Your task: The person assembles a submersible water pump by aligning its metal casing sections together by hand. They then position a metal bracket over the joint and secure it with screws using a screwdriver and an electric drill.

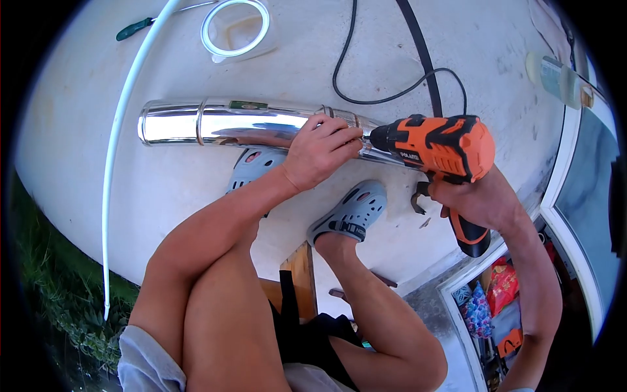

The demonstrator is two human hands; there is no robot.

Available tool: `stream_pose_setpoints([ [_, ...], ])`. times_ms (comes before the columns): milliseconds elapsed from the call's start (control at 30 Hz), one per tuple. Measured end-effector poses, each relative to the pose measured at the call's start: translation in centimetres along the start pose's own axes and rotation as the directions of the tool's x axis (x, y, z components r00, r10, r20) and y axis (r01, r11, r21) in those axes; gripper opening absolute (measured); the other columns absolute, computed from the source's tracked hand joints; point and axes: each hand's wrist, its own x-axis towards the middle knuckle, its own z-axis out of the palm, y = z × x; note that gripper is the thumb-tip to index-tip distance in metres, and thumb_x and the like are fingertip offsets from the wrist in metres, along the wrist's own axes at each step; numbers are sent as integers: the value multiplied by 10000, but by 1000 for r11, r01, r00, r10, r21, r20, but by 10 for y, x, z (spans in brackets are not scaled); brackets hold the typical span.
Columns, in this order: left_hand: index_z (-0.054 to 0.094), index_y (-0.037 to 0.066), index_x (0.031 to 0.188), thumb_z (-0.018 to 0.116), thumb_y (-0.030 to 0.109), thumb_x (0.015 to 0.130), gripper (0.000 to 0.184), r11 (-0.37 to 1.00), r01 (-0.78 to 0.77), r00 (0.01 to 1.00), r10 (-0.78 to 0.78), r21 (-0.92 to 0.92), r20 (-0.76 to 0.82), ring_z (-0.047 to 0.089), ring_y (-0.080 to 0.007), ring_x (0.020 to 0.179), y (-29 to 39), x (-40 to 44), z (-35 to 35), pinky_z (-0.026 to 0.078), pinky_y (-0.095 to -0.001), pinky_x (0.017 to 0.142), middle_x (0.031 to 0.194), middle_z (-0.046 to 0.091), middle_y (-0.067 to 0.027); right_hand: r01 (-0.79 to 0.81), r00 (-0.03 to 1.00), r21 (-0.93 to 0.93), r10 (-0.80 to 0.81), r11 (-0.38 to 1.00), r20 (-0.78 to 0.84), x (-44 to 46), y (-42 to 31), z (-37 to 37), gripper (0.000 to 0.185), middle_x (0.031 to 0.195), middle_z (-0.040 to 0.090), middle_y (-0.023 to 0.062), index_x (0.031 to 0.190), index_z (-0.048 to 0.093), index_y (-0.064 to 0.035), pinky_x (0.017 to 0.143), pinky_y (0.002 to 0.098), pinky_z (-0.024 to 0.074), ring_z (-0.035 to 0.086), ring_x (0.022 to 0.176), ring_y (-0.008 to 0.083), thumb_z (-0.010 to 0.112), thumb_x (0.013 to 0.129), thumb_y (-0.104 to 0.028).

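A shiny metal pipe (261,121) lies across the pale floor in front of my feet, with raised ring seams and a small green label. My left hand (320,149) is closed over its right part, fingers bent together beside a ribbed metal band (343,116). My right hand (475,198) grips the handle of an orange and black power drill (434,147). The drill is held level and points left, its chuck close to my left fingertips. Those fingers partly hide the bit's tip, so I cannot tell what it touches.
A screwdriver (134,29) and a clear round tub (266,40) with a white rim lie beyond the pipe. A pale hose (115,157) curves down the left. A black cable (346,97) loops behind the drill. A wooden stool (302,274) is beneath me; a glass door (591,196) stands right.
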Motion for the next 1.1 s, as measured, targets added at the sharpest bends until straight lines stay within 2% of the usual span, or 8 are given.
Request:
stream_pose_setpoints([
  [167,713,103,996,783,131,744,263,1000,15,1000,-15,-6,-7,613,-249,1067,0,-1,-1,465,-392,878,1131,665,-60,7,1000,-68,-8,998,-3,-3,-9,7,300,844,682,61,1150,642,16,593,314,589,679,634,143,647,863,-70],
  [367,708,104,981,778,126,750,242,1000,-1,1000,0,-23,-29,612,-267,1070,-1,-6,2,484,-415,873,1115,658,-64,-57,998,-16,57,998,-8,-2,-10,11,307,882,716,67,1165,656,11,568,308,589,681,620,143,656,869,-70],
  [433,707,96,980,779,129,750,243,1000,-5,1000,5,-17,-23,612,-267,1068,-2,-7,4,494,-416,872,1112,658,-68,-39,996,135,49,990,-72,-5,-15,12,177,711,613,21,997,597,9,539,303,551,628,570,119,619,822,-3],
  [767,705,86,966,790,124,752,233,999,-30,999,29,-22,-30,614,-263,1063,-3,-5,2,497,-407,868,1114,665,-76,-21,996,119,31,993,-82,-7,0,19,197,733,628,26,1019,612,10,551,301,555,642,585,121,623,823,-12],
  [833,707,86,964,787,125,761,222,999,-13,1000,12,-48,-21,614,-261,1066,-2,-5,2,490,-403,878,1118,666,-76,-8,997,6,8,1000,-71,-8,4,19,253,841,679,57,1096,639,16,579,327,592,672,631,146,643,852,-49],
  [933,709,91,973,784,127,770,219,999,-14,1000,14,-45,-6,612,-259,1071,-3,-4,2,485,-398,889,1120,665,-75,45,996,24,-43,999,-78,-8,8,21,234,829,669,56,1069,630,19,583,331,593,674,633,146,633,843,-43],
  [1067,710,96,984,783,128,773,226,999,-16,1000,17,-36,6,612,-261,1075,-5,-3,1,483,-401,890,1123,664,-77,46,996,37,-43,998,-76,-6,7,20,226,820,665,54,1057,623,21,582,333,592,675,628,148,630,842,-48],
  [1100,708,97,988,782,128,773,229,999,-19,1000,20,-34,7,612,-262,1077,-5,-3,1,483,-404,890,1126,663,-78,18,996,63,-13,998,-87,-6,2,21,224,774,641,44,1041,613,22,569,323,570,657,605,138,631,823,-26],
])
